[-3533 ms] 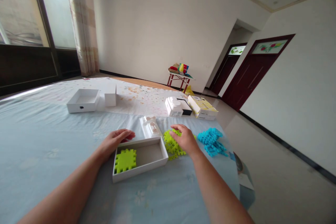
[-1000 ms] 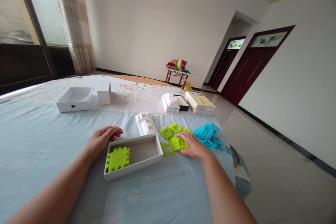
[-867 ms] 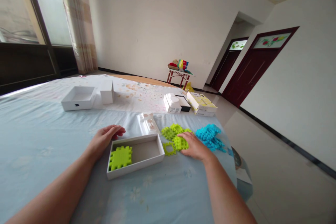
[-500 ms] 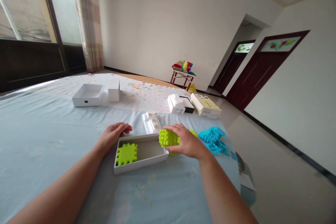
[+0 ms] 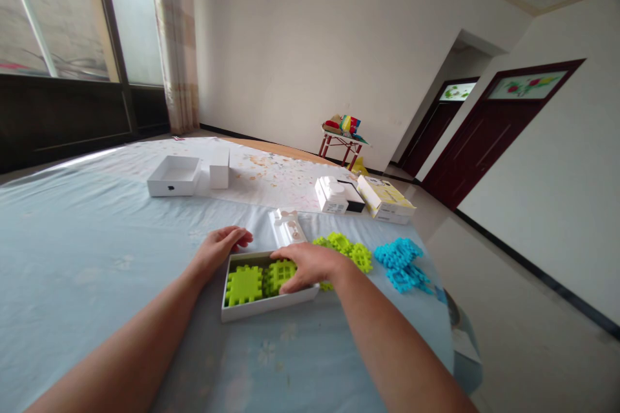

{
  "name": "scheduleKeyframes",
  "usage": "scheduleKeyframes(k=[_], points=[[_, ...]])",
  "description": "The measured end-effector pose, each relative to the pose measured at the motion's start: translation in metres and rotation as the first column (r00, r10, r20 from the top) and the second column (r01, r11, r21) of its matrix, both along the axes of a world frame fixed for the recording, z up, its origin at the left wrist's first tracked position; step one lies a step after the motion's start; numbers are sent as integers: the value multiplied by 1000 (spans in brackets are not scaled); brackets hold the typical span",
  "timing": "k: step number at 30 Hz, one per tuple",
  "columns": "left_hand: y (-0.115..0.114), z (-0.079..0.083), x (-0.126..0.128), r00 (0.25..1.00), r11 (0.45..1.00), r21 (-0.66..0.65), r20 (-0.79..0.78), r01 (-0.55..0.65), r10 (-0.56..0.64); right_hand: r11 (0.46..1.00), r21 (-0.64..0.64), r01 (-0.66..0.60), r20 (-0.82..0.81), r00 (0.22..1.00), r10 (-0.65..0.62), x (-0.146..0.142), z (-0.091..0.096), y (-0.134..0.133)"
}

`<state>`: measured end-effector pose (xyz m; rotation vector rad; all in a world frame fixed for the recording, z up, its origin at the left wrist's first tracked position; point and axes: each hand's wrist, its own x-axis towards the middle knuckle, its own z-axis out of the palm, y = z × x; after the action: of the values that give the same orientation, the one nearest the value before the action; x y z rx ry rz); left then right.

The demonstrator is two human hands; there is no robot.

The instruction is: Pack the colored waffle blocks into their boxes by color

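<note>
The right hand (image 5: 310, 264) is partly closed, its thumb at the near side and its fingers towards the far side of a green block (image 5: 279, 276), which it has hold of inside a white box (image 5: 266, 306). The block stands just beside a green tile (image 5: 245, 284), which lies flat at the box's left end. The left hand (image 5: 223, 246) is half open, fingers loosely bent, bare of any load, next to the box's far left corner.

The box sits slightly askew on the worktop (image 5: 145, 271), well in from the right edge. Between it and that edge lie a green pile (image 5: 361, 257), partly behind the right hand, and, nearer the edge, a blue pile (image 5: 400, 253). A plastic tray (image 5: 287, 229) lies just past the box's far side.

Towards the worktop's far right corner, a yellow box (image 5: 385, 197) sits beside a black-lined box (image 5: 355, 199) and a white case (image 5: 332, 197). Towards the far left, a square box (image 5: 167, 187) stands near a small carton (image 5: 219, 175).
</note>
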<state>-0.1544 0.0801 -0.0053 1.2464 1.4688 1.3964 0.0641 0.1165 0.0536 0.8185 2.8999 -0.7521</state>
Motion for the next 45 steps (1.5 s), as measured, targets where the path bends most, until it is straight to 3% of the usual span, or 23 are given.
scheduleKeyframes(k=[4, 8, 11, 15, 24, 32, 40, 45], points=[[1, -1, 0, 1000, 1000, -2, -4, 7, -7, 987, -152, 57, -86, 994, -71, 11, 2, 1], [1, 0, 1, 1000, 1000, -2, -7, -1, 1, 986, 54, 156, -119, 982, -148, 15, 5, -7], [0, 0, 2, 1000, 1000, -8, -15, -5, 5, 965, 219, 146, -42, 989, -140, 11, 8, -16], [0, 0, 3, 1000, 1000, -18, -27, 6, -6, 945, 297, 134, 46, 987, -155, 6, 10, -22], [0, 1, 4, 999, 1000, -24, -42, 10, -11, 947, 299, 119, 75, 986, -148, 5, 3, -19], [-1, 3, 6, 998, 1000, -27, -56, 8, -10, 980, 184, 79, -113, 992, -58, -6, -12, -19], [-1, 4, 5, 998, 999, -32, -60, 14, -16, 978, 139, 157, -310, 945, -107, -2, -12, -19], [1, 0, 4, 999, 999, -45, -44, 12, -14, 964, 210, 161, -177, 976, -125, 7, -13, -16]])
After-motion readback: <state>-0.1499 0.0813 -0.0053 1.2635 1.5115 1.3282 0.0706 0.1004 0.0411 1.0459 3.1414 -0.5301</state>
